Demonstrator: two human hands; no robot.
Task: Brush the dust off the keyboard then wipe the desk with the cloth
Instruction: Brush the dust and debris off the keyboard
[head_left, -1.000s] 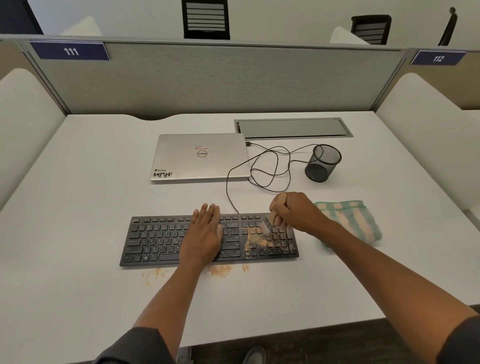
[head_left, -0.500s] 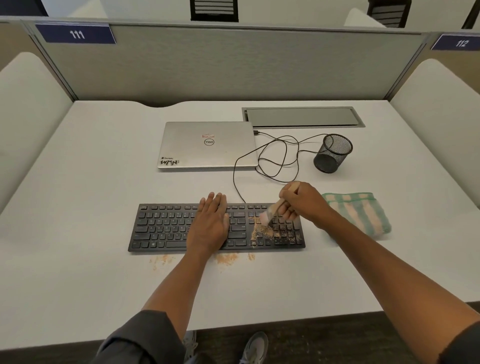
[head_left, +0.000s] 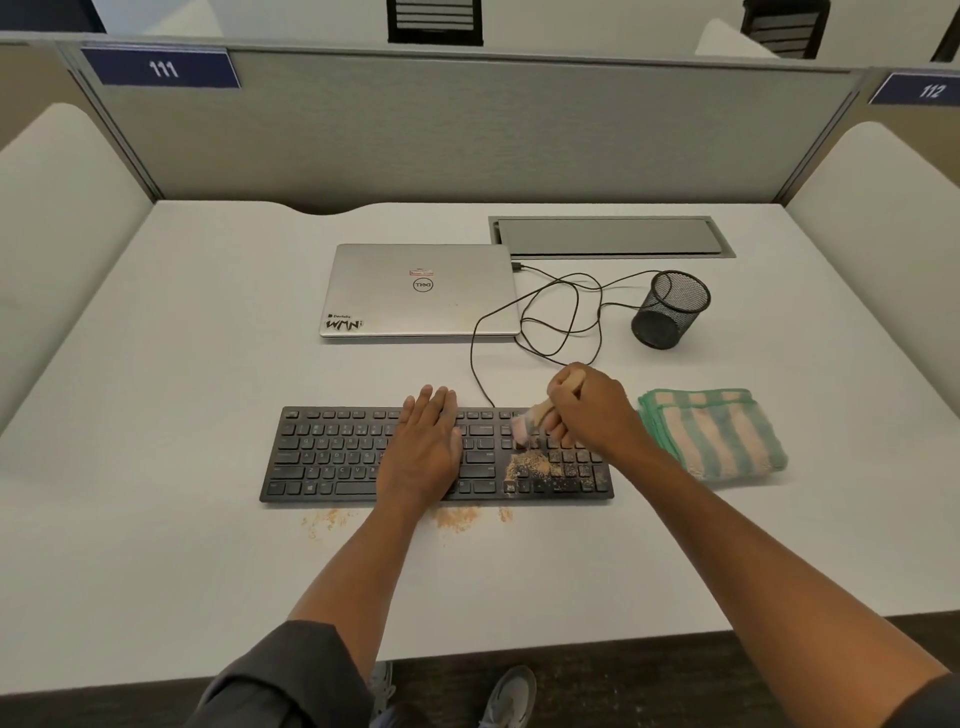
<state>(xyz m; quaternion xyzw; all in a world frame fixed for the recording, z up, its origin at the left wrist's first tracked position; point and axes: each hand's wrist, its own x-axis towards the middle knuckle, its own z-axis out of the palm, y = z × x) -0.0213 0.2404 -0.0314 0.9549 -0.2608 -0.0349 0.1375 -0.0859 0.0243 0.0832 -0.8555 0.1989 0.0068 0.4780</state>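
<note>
tan dust (head_left: 457, 517) sits on the table (head_left: 156, 545) just in front of the keyboard (head_left: 332, 457), more piled on its right keys. left hand (head_left: 423, 452) lies flat on the keys, fingers straight. right hand (head_left: 589, 410) has its grip curled round a small brush (head_left: 524, 423), bristles on the keys. striped cloth (head_left: 717, 434) folded just right of the kb. closed laptop (head_left: 421, 291), mesh cup (head_left: 670, 309) further back.

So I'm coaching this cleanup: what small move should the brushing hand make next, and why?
Probably sweep the brush toward the near edge through the dust on the keyboard. The right hand holds it just behind that pile, and the left hand lies flat on the keys.
</note>
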